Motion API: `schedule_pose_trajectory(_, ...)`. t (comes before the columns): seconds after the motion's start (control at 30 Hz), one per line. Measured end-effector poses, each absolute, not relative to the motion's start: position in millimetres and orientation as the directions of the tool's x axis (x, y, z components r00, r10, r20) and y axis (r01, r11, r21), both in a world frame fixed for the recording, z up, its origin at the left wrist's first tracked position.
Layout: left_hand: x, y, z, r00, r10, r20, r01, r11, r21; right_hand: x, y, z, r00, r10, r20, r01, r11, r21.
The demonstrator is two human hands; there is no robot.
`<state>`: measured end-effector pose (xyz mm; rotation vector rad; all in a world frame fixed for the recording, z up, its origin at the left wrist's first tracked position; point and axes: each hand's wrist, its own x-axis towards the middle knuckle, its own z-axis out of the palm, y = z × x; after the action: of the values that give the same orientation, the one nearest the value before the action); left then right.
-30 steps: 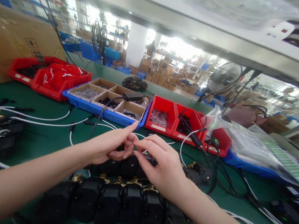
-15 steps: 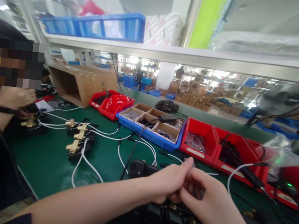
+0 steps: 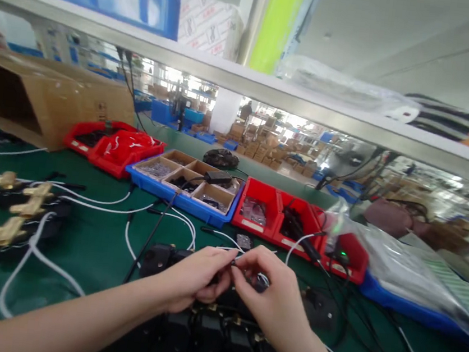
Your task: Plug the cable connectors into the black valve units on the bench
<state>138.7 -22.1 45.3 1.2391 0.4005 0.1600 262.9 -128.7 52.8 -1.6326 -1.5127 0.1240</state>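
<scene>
While the right hand (image 3: 270, 284) pinches a tiny dark part (image 3: 233, 263) beside the curled left hand (image 3: 204, 277), its hold unclear, above black housings (image 3: 204, 339), the piece seems light, stiff, droppable, best gripped by its edges.

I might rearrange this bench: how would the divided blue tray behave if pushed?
The tray would probably slide without bending; it looks like stiff plastic. Small parts could spill if it tips, since they seem to lie loose. The black box might slip off, as it rests on top.
</scene>
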Motion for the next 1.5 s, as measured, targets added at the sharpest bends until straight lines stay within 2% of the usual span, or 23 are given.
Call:
schedule_pose_trajectory(0.07,138,-21,45,0.928,0.317,-0.198,0.1,0.3,0.949,264,-128,53,0.284,0.845,0.453,0.722,0.123,-0.681)
schedule_pose_trajectory(0.23,138,-16,46,0.946,0.263,-0.188,0.123,0.245,0.962,269,-129,50,0.367,0.901,0.232,0.474,0.034,-0.88)
schedule_pose_trajectory(0.37,138,-12,42,0.954,0.208,-0.217,0.17,0.224,0.96,271,-127,49,0.339,0.917,0.211,0.47,0.029,-0.882)
schedule_pose_trajectory(0.47,140,-5,43,0.943,0.213,-0.255,0.232,0.127,0.965,276,-127,51,0.284,0.906,0.314,0.622,0.076,-0.78)
schedule_pose_trajectory(0.57,144,15,46,0.933,0.325,-0.157,0.24,-0.236,0.942,286,-130,48,0.2,0.888,0.413,0.786,0.106,-0.609)
schedule_pose_trajectory(0.67,154,44,46,0.939,0.343,-0.02,0.243,-0.621,0.745,294,-132,37,0.114,0.915,0.388,0.852,0.111,-0.511)
schedule_pose_trajectory(0.77,166,66,41,0.961,0.259,-0.098,0.266,-0.768,0.582,292,-129,20,-0.007,0.941,0.338,0.912,0.145,-0.383)
schedule_pose_trajectory(0.83,174,73,38,0.97,0.151,-0.192,0.234,-0.805,0.545,286,-126,9,-0.086,0.943,0.32,0.945,0.18,-0.274)
schedule_pose_trajectory(0.93,182,80,35,0.953,-0.01,-0.303,0.171,-0.809,0.563,279,-122,0,-0.189,0.932,0.308,0.967,0.231,-0.106)
schedule_pose_trajectory(1.1,188,86,34,0.917,-0.114,-0.382,0.159,-0.773,0.614,277,-120,-4,-0.234,0.909,0.345,0.972,0.227,0.061)
schedule_pose_trajectory(1.3,193,77,29,0.918,-0.118,-0.38,0.155,-0.773,0.615,281,-119,-9,-0.259,0.883,0.391,0.966,0.228,0.125)
schedule_pose_trajectory(1.5,191,66,24,0.95,-0.04,-0.31,0.162,-0.784,0.599,283,-117,-10,-0.246,0.889,0.387,0.969,0.23,0.087)
